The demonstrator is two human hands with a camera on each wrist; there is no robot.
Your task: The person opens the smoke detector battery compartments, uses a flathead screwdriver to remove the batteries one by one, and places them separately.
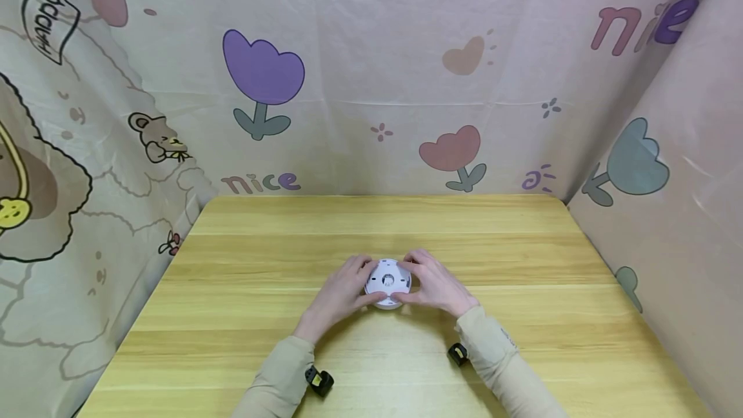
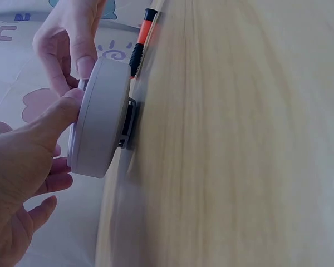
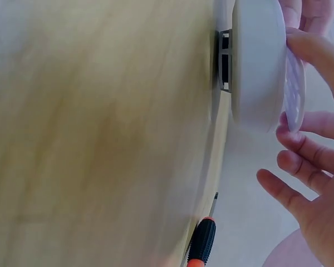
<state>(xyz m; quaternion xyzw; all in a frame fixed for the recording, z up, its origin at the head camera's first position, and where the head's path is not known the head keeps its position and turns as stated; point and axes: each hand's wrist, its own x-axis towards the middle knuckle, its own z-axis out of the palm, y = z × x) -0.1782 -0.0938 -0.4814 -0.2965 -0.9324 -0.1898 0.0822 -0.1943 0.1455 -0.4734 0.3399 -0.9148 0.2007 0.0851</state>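
A white round smoke detector (image 1: 387,302) stands on the wooden table (image 1: 383,366), its small raised part (image 3: 226,61) facing down. On its upper side is a thin white plate (image 1: 380,273) with a round centre hole and small slots. The plate's edge lifts away from the body on the right side in the right wrist view. My left hand (image 1: 342,289) grips the left side, thumb at the near rim and fingers at the far rim. From the right, my right hand (image 1: 432,282) holds the plate's edge the same way.
A screwdriver (image 2: 140,47) with an orange and black handle lies on the table to the right, hidden in the head view; its handle (image 3: 202,239) shows in the right wrist view. A printed cloth (image 1: 360,69) hangs behind and at both sides of the table.
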